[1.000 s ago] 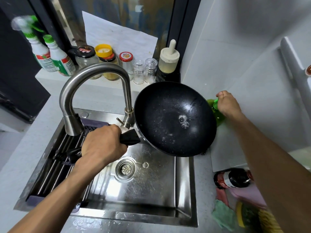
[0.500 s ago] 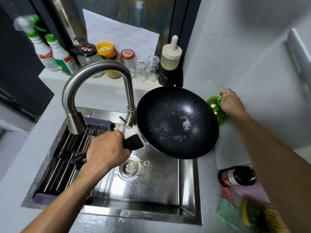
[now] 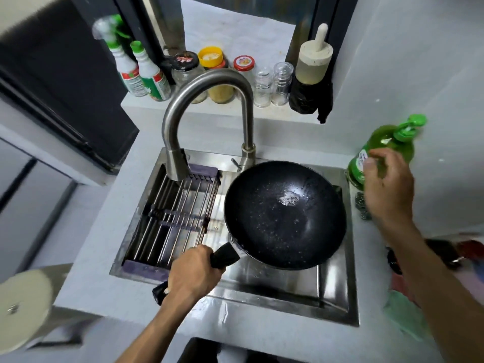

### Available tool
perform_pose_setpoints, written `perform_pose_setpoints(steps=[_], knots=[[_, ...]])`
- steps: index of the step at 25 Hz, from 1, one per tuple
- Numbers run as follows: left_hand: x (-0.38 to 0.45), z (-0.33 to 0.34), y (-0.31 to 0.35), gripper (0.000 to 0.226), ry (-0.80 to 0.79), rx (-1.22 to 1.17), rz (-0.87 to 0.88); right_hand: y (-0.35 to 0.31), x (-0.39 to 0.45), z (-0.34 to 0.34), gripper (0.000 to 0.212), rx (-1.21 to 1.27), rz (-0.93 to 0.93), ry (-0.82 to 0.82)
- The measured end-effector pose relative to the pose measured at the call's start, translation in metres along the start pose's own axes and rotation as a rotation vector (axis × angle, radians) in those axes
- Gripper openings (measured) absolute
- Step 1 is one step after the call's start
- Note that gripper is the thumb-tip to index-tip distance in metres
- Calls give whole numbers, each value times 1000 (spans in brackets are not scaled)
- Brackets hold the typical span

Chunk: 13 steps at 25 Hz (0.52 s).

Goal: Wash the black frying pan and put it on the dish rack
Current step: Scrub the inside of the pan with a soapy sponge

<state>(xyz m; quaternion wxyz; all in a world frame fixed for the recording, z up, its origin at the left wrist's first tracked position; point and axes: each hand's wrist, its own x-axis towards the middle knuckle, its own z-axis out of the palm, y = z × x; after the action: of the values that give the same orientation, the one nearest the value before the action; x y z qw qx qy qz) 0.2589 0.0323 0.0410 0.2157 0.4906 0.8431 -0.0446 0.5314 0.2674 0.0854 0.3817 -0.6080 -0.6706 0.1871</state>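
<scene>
1 frying pan (image 3: 285, 216), 2 hands: left hand (image 3: 195, 273), right hand (image 3: 387, 187).

Labels on spray bottles (image 3: 141, 74), green bottle (image 3: 377, 155), jar lids: print illegible.

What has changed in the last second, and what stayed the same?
The right hand let go of the green soap bottle and now hovers open beside it. The left hand still grips the handle of the frying pan over the sink.
</scene>
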Motion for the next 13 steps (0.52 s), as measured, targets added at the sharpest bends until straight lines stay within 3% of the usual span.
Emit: perform_pose_setpoints(steps=[2,4,8,11,13], knots=[[-4,24,-17,28,-21,5,-17,-33,-40,18,17,145,21,-115],[0,40,-29,28,-44,34,-1,-78,-68,40,16,343,85,-361],[11,66,-58,32,-141,-49,-25,-165,-74,100,62,633,223,-801],[18,81,-67,34,-177,-97,-31,-217,-61,137,80,722,282,-857],[25,84,-67,29,-201,-127,-27,-238,-57,149,60,749,298,-835]])
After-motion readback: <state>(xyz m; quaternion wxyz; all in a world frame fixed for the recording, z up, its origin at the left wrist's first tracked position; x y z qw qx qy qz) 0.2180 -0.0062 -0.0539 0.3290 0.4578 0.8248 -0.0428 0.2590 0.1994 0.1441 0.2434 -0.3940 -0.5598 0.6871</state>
